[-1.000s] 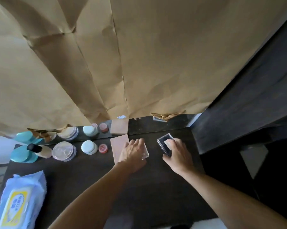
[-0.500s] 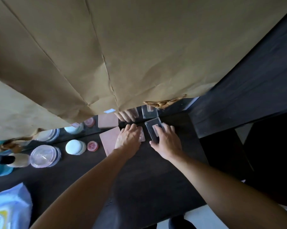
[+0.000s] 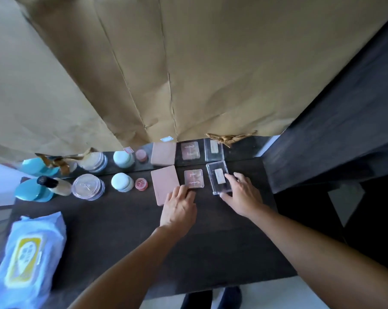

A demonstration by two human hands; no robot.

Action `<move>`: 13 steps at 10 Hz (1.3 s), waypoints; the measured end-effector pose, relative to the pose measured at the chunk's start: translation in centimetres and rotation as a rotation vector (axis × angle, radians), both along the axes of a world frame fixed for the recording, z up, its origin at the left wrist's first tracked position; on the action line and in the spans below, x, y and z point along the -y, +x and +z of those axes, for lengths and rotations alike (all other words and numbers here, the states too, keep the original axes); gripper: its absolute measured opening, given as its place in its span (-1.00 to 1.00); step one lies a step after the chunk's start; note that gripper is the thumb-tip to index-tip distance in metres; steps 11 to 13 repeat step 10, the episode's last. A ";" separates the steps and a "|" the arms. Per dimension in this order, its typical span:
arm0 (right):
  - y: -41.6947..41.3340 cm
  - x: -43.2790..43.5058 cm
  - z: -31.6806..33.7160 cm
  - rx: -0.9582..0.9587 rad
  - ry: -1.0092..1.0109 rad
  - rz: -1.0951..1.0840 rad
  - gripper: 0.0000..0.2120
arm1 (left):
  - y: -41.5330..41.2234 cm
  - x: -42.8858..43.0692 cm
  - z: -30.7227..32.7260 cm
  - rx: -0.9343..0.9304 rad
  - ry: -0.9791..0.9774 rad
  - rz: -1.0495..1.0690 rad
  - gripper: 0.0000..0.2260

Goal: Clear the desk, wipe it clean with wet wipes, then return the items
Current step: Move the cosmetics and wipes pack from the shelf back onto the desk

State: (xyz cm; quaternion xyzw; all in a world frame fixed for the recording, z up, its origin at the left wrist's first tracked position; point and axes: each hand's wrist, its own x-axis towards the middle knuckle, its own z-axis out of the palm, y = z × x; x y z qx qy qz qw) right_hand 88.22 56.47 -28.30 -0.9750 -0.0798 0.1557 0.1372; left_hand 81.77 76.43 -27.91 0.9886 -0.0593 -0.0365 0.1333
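Currently, your row of containers stands along the back edge of the dark wooden worktop (image 3: 130,237), each doubled in the mirror strip behind it. From your left: a turquoise round tub (image 3: 31,192), a cream bottle with a black cap (image 3: 57,185) lying against it, a clear round jar with a clear lid (image 3: 87,186), a pale green lidded pot (image 3: 121,182) and a small red pot (image 3: 141,184). Lids are on; contents cannot be told, save a pale mass inside the clear jar.

Next come a flat pink rectangular palette (image 3: 165,185), a small square clear compact with a pink pan (image 3: 193,178) and a clear rectangular plastic case holding a pale insert (image 3: 218,180).

Your left hand (image 3: 177,210) lies flat, its grip loose and holding nothing, fingertips touching the near corner of the palette and just short of the compact. Your right hand (image 3: 242,197) has its grip spread round the clear case, thumb at the near edge, fingers along the right side; the case rests on the worktop.

A blue wet wipes pack with a yellow label (image 3: 25,262) lies at the near left corner, well apart from both hands. Brown paper (image 3: 188,74) hangs above the mirror.
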 end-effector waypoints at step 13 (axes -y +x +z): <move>-14.8 8.7 -5.8 0.189 0.053 0.212 -0.43 | -15.0 5.0 -7.2 0.028 0.072 0.405 -0.51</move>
